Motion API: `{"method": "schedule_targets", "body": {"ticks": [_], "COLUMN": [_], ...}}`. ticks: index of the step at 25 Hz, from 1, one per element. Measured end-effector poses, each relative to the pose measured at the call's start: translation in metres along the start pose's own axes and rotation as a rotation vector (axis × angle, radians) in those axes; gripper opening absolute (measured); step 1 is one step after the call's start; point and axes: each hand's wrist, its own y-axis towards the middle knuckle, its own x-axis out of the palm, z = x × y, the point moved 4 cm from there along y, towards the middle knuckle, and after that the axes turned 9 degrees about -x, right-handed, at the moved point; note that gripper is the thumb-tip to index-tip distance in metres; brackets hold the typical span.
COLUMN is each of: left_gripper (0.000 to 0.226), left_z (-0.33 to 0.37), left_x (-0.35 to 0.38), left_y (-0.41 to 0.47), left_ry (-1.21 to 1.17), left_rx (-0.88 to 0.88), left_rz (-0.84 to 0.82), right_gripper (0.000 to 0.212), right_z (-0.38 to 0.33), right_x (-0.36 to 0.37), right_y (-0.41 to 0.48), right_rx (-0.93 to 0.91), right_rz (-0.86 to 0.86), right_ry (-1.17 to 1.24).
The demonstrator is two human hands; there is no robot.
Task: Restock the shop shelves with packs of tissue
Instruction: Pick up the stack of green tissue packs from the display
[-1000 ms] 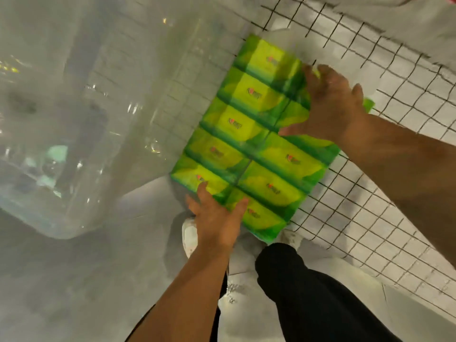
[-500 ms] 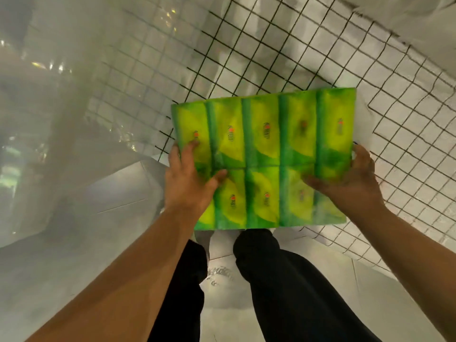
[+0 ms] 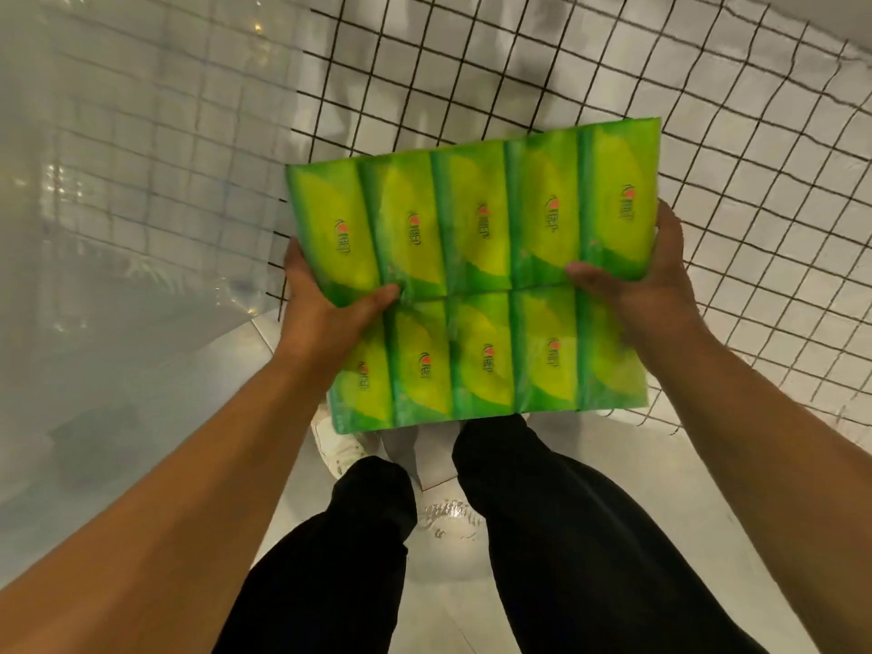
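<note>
While a green and yellow tissue pack (image 3: 476, 280) is held flat at the centre of the view, ten small packets can be counted through its wrap, set in two rows of five, each marked with a small red logo. It is gripped at both short sides and kept clear of the floor, above the knees.

At 9 o'clock of the pack, the left hand (image 3: 325, 313) is closed on its edge: the thumb is pressed across the top face along the seam between the two rows, and the fingers are hidden beneath. At 3 o'clock, the right hand (image 3: 646, 280) is closed on the opposite edge in the same way, thumb laid on top and fingers curled under.

Behind the pack, from 12 to 3 o'clock, a black wire grid (image 3: 519, 73) is seen against a pale surface; whether the pack touches it cannot be told. From 9 to 11 o'clock a clear plastic sheet (image 3: 118, 191) is seen, with the grid blurred through it.

Below, at 6 o'clock, black trousers (image 3: 519, 535) are seen, and a white shoe (image 3: 339, 448) rests on the glossy pale floor (image 3: 448, 549).
</note>
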Motion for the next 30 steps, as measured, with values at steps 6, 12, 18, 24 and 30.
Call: {"method": "schedule_targets", "body": {"ticks": [6,12,18,24,30], "left_gripper": [0.095,0.095,0.095,0.100,0.097], "left_z": [0.064,0.120,0.141,0.111,-0.014], "left_x": [-0.032,-0.095,-0.129,-0.115,-0.083], "left_y": [-0.075,-0.221,-0.370,-0.535,-0.699], "left_ry": [0.050,0.173,0.437,0.735,0.995], "left_rx": [0.152,0.334,0.516,0.721,0.863], "left_rz": [-0.149,-0.326,-0.516,-0.805,-1.032], "right_gripper": [0.102,0.038,0.067,0.094,0.107], "right_z": [-0.056,-0.137,-0.169,-0.173,-0.119], "right_x": [-0.052,-0.108,-0.106,-0.099,-0.059], "right_y": [-0.104,-0.285,-0.498,-0.723,-0.945], "right_rx": [0.106,0.086,0.137,0.149,0.211], "right_rz": [0.178,0.355,0.619,0.972,1.338], "right_ry": [0.155,0.219,0.471,0.701,0.792]}}
